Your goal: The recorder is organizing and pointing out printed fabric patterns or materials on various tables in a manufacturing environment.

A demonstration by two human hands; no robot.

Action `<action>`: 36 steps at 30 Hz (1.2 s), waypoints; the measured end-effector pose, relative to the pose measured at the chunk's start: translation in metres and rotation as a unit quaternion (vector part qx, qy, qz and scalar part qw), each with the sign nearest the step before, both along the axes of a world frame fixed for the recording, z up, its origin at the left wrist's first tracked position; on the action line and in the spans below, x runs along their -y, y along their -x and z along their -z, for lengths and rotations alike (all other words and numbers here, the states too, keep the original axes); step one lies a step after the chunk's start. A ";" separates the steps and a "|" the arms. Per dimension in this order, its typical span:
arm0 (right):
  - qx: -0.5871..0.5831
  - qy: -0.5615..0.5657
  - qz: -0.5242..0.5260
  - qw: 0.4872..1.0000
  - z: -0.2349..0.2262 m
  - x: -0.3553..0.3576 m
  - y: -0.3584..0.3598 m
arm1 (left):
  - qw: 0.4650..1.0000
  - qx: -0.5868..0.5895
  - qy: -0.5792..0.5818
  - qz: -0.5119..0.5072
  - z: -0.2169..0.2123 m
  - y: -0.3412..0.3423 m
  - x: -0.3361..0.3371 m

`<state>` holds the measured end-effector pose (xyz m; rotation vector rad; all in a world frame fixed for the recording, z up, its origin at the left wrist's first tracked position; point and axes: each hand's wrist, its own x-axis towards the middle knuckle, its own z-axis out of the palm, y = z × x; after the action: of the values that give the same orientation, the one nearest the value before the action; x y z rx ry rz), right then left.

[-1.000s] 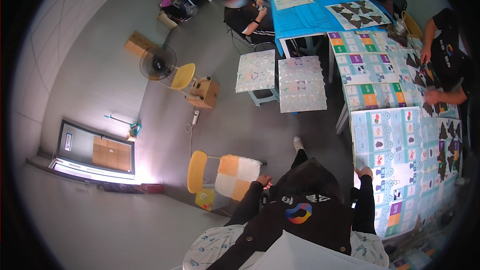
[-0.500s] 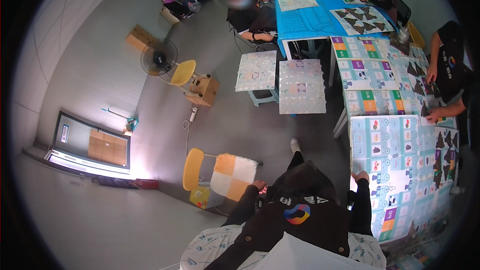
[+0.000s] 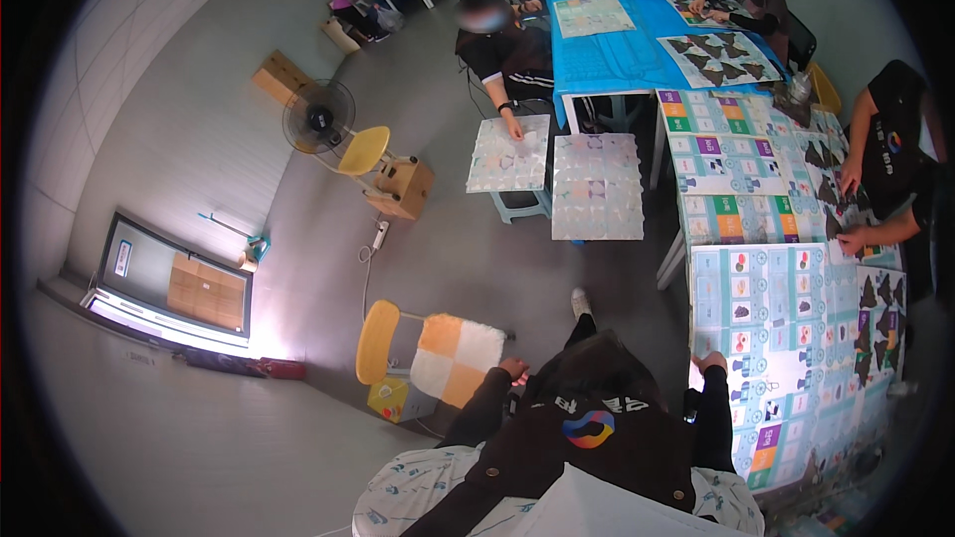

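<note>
My left hand (image 3: 514,368) hangs low by my dark apron (image 3: 557,403), in front of a chair cushion (image 3: 460,356) checked in orange and white. Its fingers are loosely bent and apart, and I see nothing in them. At the near left edge of the table, my right hand (image 3: 710,362) is beside a large printed sheet (image 3: 741,323) with small pictures in rows. The fingers of that hand are slightly spread and look free of any object. Whether they touch the sheet, I cannot tell.
Dark cut pieces (image 3: 875,303) lie along the table's right side, where a co-worker's hands (image 3: 852,239) handle one. Ahead, a blue-covered table (image 3: 637,25) has people around it. Two sheets (image 3: 597,189) rest on low stools. A fan (image 3: 318,119) stands at left.
The masked co-worker at the blue table has reached down onto the left stool's sheet. My view has shifted slightly; both my hands stay in nearly the same places.
</note>
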<state>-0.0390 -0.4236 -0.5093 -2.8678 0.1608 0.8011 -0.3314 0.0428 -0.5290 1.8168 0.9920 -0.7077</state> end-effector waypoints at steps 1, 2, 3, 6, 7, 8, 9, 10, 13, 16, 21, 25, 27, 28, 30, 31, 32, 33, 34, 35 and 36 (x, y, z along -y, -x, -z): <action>0.001 0.000 0.001 1.000 0.005 0.002 -0.001 | 1.000 0.008 0.007 0.017 0.006 0.001 -0.001; -0.008 0.004 0.012 1.000 0.017 0.009 -0.002 | 1.000 0.009 0.009 0.021 0.003 -0.002 0.001; -0.017 0.008 0.022 1.000 0.028 0.016 -0.004 | 1.000 0.005 0.002 0.031 0.001 -0.004 0.003; -0.010 0.005 0.027 1.000 0.031 0.013 -0.003 | 0.996 0.033 -0.022 0.082 0.038 0.011 -0.009; -0.013 0.004 0.035 0.999 0.033 0.017 0.000 | 0.988 0.067 -0.033 0.135 0.054 0.012 -0.015; -0.005 0.009 0.025 1.000 0.034 0.016 -0.001 | 0.988 0.069 -0.031 0.132 0.040 0.008 -0.009; 0.002 0.013 0.015 1.000 0.035 0.015 -0.002 | 0.996 0.037 -0.024 0.079 0.025 0.004 -0.002; 0.002 0.013 0.010 1.000 0.029 0.011 -0.005 | 1.000 0.002 -0.018 0.023 0.010 0.004 0.004; -0.097 -0.009 0.050 0.994 0.014 0.003 -0.008 | 1.000 -0.012 -0.005 0.017 0.011 0.010 0.002; 0.025 0.007 -0.005 1.000 0.038 0.018 -0.002 | 0.997 -0.024 0.046 -0.050 0.011 0.006 0.004; 0.007 0.007 -0.001 1.000 0.048 0.016 -0.005 | 0.999 0.001 0.006 0.042 0.040 0.022 -0.009; 0.022 0.005 -0.004 1.000 0.057 0.022 -0.006 | 0.997 0.018 0.000 0.072 0.042 0.019 -0.008; 0.016 0.011 -0.003 1.000 0.062 0.027 -0.005 | 0.999 0.010 -0.001 0.051 0.024 0.009 -0.002; 0.016 0.011 -0.005 1.000 0.062 0.025 -0.005 | 1.000 0.001 -0.005 0.023 0.019 0.009 -0.001; 0.010 0.009 0.000 1.000 0.060 0.024 -0.005 | 1.000 -0.008 0.001 0.007 0.008 0.007 0.003; 0.009 0.009 -0.001 1.000 0.060 0.024 -0.005 | 1.000 -0.016 0.008 -0.009 0.008 0.008 0.003; 0.016 0.007 0.002 1.000 0.059 0.023 -0.005 | 1.000 -0.017 0.009 -0.010 0.007 0.007 0.003; 0.022 0.005 0.006 1.000 0.059 0.024 -0.004 | 0.999 -0.029 0.024 -0.017 0.007 0.006 0.003; 0.022 0.007 0.006 1.000 0.058 0.024 -0.004 | 0.998 -0.040 0.040 -0.024 0.009 0.005 0.003; 0.020 0.005 0.005 1.000 0.058 0.025 -0.004 | 0.998 -0.041 0.041 -0.024 0.019 0.009 -0.001; 0.019 0.002 0.003 1.000 0.057 0.024 -0.005 | 0.999 -0.006 0.025 0.031 0.035 0.018 -0.006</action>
<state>-0.0343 -0.4476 -0.5662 -2.8828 0.1667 0.7446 -0.3490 0.0489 -0.5643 1.8084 0.9200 -0.7761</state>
